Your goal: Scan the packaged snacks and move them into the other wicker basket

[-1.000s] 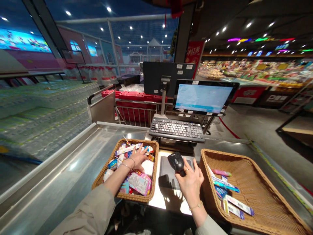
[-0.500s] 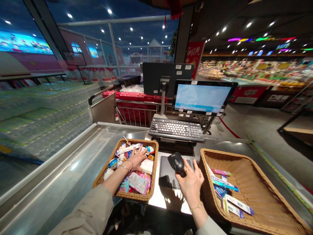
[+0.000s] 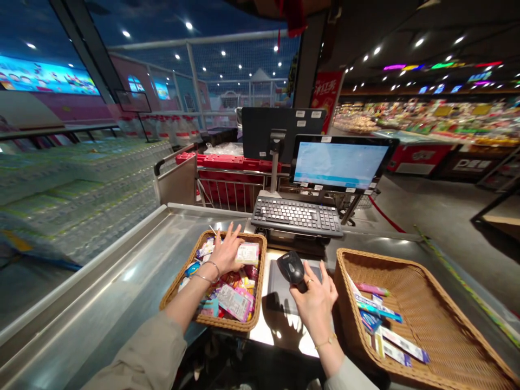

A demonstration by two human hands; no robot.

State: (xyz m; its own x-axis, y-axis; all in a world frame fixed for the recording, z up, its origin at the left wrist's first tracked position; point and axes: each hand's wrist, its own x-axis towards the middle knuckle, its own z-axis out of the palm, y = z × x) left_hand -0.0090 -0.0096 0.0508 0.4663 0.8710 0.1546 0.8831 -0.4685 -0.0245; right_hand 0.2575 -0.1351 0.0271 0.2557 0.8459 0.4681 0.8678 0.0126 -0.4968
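My left hand [image 3: 226, 253] reaches into the left wicker basket [image 3: 179, 284], which is full of small colourful packets. Its thumb and fingers are closed on a pale rectangular packet [image 3: 248, 253] lifted at the basket's far right corner. My right hand [image 3: 316, 299] grips a black handheld barcode scanner [image 3: 291, 267] over a dark scan plate [image 3: 277, 284] between the two baskets. The scanner's head points toward the left basket.
A larger wicker basket [image 3: 439, 319] on the right holds a few packets [image 3: 376, 314] along its left side. Behind stand a keyboard [image 3: 297, 215], a lit screen [image 3: 339, 164] and a second monitor's back [image 3: 268, 130]. A steel counter [image 3: 109, 303] runs left; red shopping baskets [image 3: 227, 179] sit behind.
My left hand has closed on the pale packet and raised it toward the basket's far right corner. My right hand with the scanner has barely moved. The camera view shifted slightly.
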